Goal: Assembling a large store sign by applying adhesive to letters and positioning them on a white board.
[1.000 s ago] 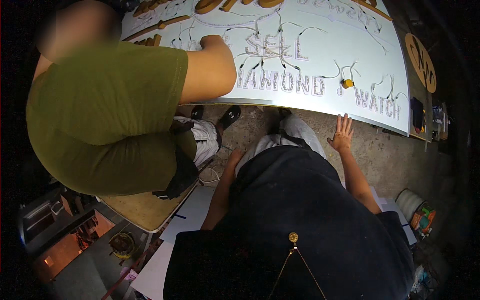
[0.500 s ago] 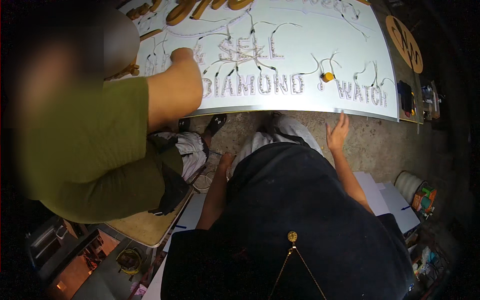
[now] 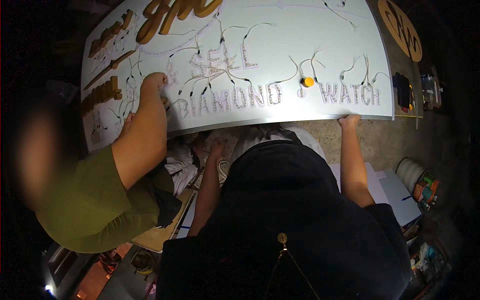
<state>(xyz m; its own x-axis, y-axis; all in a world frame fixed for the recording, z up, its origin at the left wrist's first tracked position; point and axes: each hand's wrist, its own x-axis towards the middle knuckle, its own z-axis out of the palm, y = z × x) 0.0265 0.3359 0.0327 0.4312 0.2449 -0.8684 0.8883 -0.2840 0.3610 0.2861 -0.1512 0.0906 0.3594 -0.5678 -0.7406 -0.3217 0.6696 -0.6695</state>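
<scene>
A large white sign board (image 3: 280, 47) with a metal edge lies before me, carrying rows of outlined letters lined with small LED modules and loose wire ends. My right hand (image 3: 350, 120) is closed on its front edge, near the right corner, with the fingers partly hidden. My left hand (image 3: 217, 148) hangs in shadow below the front edge, beside my leg; its fingers are too dark to make out. On the board, near the right-hand word, stands a small yellow-capped container (image 3: 307, 82).
At my left a person in an olive shirt (image 3: 95, 197) reaches one hand (image 3: 156, 80) over the letters. Gold raised letters (image 3: 172, 19) stand at the board's far left. A round wooden piece (image 3: 400, 30) lies beyond the right edge. A wire spool (image 3: 411, 173) sits at right.
My right hand has gone from spread fingers by the edge to gripping it. My left hand has moved forward toward the board. The co-worker's arm has shifted left in view.
</scene>
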